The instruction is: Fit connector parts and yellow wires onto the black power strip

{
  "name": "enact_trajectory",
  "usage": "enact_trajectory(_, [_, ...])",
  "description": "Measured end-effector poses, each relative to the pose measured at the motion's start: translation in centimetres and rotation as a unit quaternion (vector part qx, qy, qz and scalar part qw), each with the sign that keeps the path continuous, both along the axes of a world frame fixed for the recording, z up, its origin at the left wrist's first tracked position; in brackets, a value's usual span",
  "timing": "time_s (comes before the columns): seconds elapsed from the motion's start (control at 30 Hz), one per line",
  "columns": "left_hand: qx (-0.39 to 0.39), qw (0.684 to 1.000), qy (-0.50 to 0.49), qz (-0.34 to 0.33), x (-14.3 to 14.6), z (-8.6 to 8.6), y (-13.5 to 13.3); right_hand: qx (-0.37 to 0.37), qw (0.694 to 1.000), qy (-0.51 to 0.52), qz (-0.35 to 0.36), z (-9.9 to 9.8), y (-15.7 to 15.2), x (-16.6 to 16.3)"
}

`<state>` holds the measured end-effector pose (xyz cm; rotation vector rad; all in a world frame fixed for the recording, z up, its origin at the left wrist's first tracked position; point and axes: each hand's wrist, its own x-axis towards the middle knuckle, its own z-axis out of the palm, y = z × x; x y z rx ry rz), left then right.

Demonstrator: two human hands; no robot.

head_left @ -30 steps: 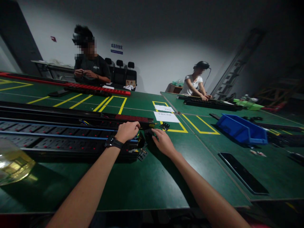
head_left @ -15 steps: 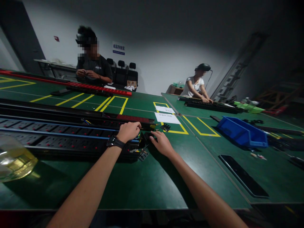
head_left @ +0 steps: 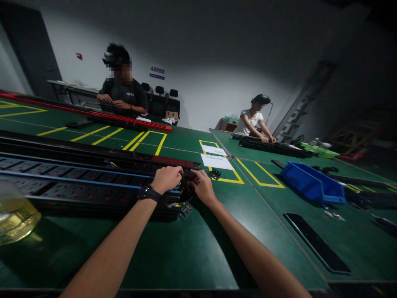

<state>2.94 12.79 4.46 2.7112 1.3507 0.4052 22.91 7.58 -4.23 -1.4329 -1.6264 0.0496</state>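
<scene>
A long black power strip [head_left: 77, 182] with red switches and blue lines lies across the green table [head_left: 173, 248]. My left hand [head_left: 167, 179], a black watch on its wrist, is curled closed on top of the strip's right end. My right hand [head_left: 202, 186] is closed on a small black end piece [head_left: 187, 175] at that same end, right beside my left fingers. Loose coloured wires [head_left: 175, 204] and a small black part [head_left: 185, 212] sit at the strip's open end, just below my hands.
More black strips [head_left: 93, 151] lie behind. A small black part [head_left: 215, 174] and white papers [head_left: 217, 162] lie beyond my hands. A blue bin [head_left: 313, 182] and a flat black cover [head_left: 316, 242] are to the right. A glass jar [head_left: 15, 215] stands at left. Two other people work at far tables.
My right hand has moved left to the strip's end and closed on the black end piece, meeting my left hand. The view has tilted slightly.
</scene>
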Motion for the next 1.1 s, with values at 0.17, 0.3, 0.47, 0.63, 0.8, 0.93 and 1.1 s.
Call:
enact_trajectory(0.17, [0.011, 1.000, -0.002, -0.006, 0.0, -0.2, 0.0, 0.037, 0.998, -0.041, 0.035, -0.2, -0.4, -0.5])
enact_trajectory(0.3, [0.014, 1.000, -0.004, -0.008, 0.0, -0.3, 0.1, 0.047, 0.997, -0.037, 0.041, -0.1, -0.7, -0.6])
enact_trajectory(0.47, [0.013, 1.000, -0.011, -0.009, 0.0, -0.2, 0.1, 0.062, 0.997, -0.043, 0.034, 0.1, -1.0, -0.7])
enact_trajectory(0.63, [0.015, 1.000, -0.013, -0.006, -0.1, -0.1, 0.1, 0.071, 0.997, -0.037, 0.022, 0.3, -1.3, -0.8])
enact_trajectory(0.8, [0.013, 1.000, -0.012, -0.006, -0.1, 0.0, 0.0, 0.068, 0.997, -0.034, 0.030, 0.6, -1.5, -0.8])
enact_trajectory(0.93, [0.012, 1.000, -0.011, 0.002, -0.1, 0.0, 0.0, 0.043, 0.998, -0.023, 0.033, 0.7, -1.6, -0.6])
enact_trajectory(1.1, [0.009, 1.000, -0.009, 0.005, -0.2, 0.1, -0.1, 0.005, 0.999, -0.016, 0.046, 0.6, -1.7, -0.3])
